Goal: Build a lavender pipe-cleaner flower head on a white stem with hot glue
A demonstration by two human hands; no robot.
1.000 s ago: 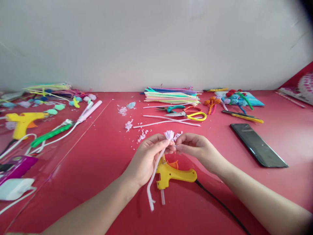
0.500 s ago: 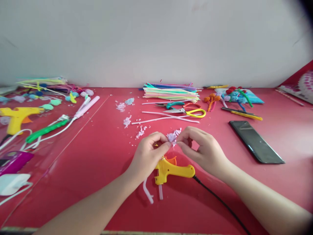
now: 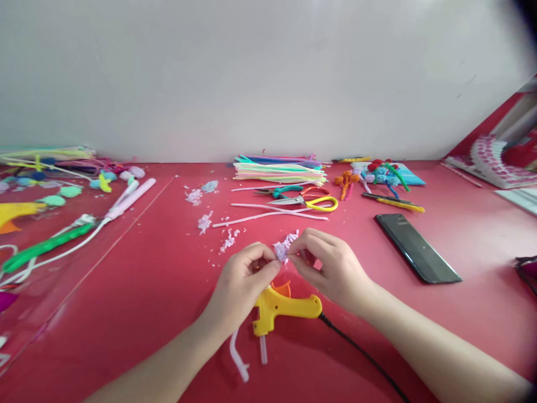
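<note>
Near the centre, my left hand [image 3: 247,275] pinches the left side of a small pale lilac fluffy piece [image 3: 280,253]. The thumb and forefinger of my right hand [image 3: 333,266] are pressed together at its right edge. More lilac bits [image 3: 289,239] show just behind the fingertips. Below the hands a yellow glue gun [image 3: 289,307] lies on the red table, a clear stick poking out of its end and its front partly hidden by my left hand. A bent pale pipe cleaner [image 3: 238,355] lies to its left.
Behind the hands are yellow-handled scissors [image 3: 329,204], teal pliers [image 3: 285,192], loose pink stems and a bundle of pipe cleaners [image 3: 279,170]. Lilac scraps [image 3: 229,239] lie to the left. A phone [image 3: 417,249] is on the right. Far left are a green tool [image 3: 48,248] and cables.
The camera view has turned slightly right and up, so the table things appear further left and mostly lower. Both hands keep their pinch around the lilac piece, with little visible change between them.
</note>
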